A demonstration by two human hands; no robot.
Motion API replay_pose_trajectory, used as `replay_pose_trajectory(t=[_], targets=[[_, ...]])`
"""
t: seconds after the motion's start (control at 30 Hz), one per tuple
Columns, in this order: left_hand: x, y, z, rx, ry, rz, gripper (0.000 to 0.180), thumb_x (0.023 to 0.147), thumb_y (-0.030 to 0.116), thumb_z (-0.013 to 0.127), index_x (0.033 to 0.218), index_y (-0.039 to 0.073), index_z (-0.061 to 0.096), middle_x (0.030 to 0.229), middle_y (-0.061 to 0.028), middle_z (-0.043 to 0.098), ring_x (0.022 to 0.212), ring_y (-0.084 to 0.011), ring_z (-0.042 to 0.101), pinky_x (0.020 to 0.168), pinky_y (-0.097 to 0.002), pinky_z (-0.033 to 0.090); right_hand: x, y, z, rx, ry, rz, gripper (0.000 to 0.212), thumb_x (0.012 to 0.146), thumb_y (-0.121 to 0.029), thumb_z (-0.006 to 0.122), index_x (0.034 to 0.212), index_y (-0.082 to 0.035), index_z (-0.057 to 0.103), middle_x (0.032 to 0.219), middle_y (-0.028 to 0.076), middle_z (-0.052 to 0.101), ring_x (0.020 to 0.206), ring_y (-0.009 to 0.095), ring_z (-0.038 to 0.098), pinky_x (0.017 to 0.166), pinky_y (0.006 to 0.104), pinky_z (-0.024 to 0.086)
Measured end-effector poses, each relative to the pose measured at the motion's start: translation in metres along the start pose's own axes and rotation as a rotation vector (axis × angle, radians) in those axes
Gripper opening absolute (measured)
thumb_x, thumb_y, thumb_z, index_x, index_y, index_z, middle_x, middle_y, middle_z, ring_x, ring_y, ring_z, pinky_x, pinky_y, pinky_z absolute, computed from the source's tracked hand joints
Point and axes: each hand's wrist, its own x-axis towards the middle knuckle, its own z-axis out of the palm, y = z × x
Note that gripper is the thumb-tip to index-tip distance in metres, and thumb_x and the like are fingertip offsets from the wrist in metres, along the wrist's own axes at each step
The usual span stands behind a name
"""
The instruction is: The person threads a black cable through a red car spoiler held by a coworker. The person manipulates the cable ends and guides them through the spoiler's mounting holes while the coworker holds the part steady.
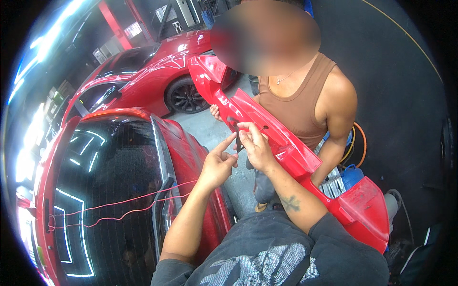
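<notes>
1. The right hand (257,145) has its fingers (249,129) bent together in a pinch at the face of a long red car body panel (291,148). They close on something small and dark at a dark opening in the panel; what it is cannot be told.
2. The left hand (218,164) is just beside the right, nearly touching it. Its index finger (228,142) is stretched out, pointing up at the same spot on the panel, and the other fingers are curled loosely into the palm. It holds nothing.
3. The panel runs on a slant from upper left to lower right, in front of the wearer's chest, between the wearer and a second person (305,95) in a brown sleeveless top who stands facing them.
4. That person's hand (215,112) shows at the panel's far edge, supporting it from behind.
5. Left of the hands lies the dark rear window (105,190) of a red car (191,157), with thin red wires (124,209) trailing across the glass.
6. A second red car (157,71) stands farther back on the grey floor (202,128).
7. Orange hoses (359,143) and a blue container (352,175) sit behind the second person.
</notes>
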Motion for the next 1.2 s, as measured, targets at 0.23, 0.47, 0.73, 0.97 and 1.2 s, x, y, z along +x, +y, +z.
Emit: replay_pose_trajectory(t=[0.23, 0.47, 0.73, 0.97, 1.2], targets=[[-0.001, -0.010, 0.007, 0.441, 0.204, 0.093, 0.051, 0.100, 0.013, 0.070, 0.149, 0.012, 0.061, 0.079, -0.0128, 0.072, 0.073, -0.0266, 0.073, 0.072, -0.0409, 0.056, -0.011, -0.044, -0.012, 0.648, 0.105, -0.184, 0.048, 0.109, -0.014, 0.061, 0.151, 0.001, 0.042, 0.087, 0.008, 0.070, 0.081, 0.012, 0.067, 0.077, 0.0275, 0.054], [0.011, -0.021, 0.012, 0.713, 0.308, 0.257, 0.026, 0.098, 0.023, 0.072, 0.118, 0.010, 0.081, 0.102, -0.0198, 0.079, 0.092, -0.0367, 0.077, 0.084, -0.0472, 0.059, -0.034, 0.005, -0.019, 0.603, 0.154, 0.044, 0.033, 0.110, -0.027, 0.067, 0.131, -0.002, 0.060, 0.081, 0.003, 0.065, 0.068, 0.009, 0.060, 0.063, 0.0235, 0.050], [0.011, -0.018, 0.008, 0.649, 0.275, 0.236, 0.029, 0.098, 0.021, 0.072, 0.121, 0.005, 0.081, 0.103, -0.0234, 0.078, 0.094, -0.0344, 0.078, 0.083, -0.0436, 0.059, -0.057, 0.055, 0.024, -0.040, 0.138, 0.049, 0.026, 0.100, -0.019, 0.075, 0.118, 0.000, 0.070, 0.114, 0.013, 0.076, 0.108, 0.021, 0.072, 0.095, 0.0339, 0.055], [0.008, -0.018, 0.011, 0.739, 0.246, 0.269, 0.029, 0.102, 0.019, 0.064, 0.123, 0.004, 0.078, 0.112, -0.0237, 0.078, 0.106, -0.0401, 0.076, 0.092, -0.0467, 0.059, -0.046, 0.057, 0.011, 0.531, -0.005, 0.275, 0.028, 0.105, -0.022, 0.072, 0.122, -0.001, 0.067, 0.116, 0.008, 0.071, 0.114, 0.017, 0.066, 0.101, 0.0328, 0.050], [0.007, -0.015, 0.014, 0.791, 0.214, 0.272, 0.029, 0.104, 0.017, 0.061, 0.123, 0.003, 0.076, 0.113, -0.0241, 0.077, 0.107, -0.0418, 0.075, 0.093, -0.0494, 0.058, -0.041, 0.071, 0.002, 0.608, -0.191, 0.351, 0.024, 0.109, -0.030, 0.065, 0.116, -0.007, 0.070, 0.109, 0.003, 0.071, 0.113, 0.012, 0.064, 0.101, 0.0315, 0.047]])
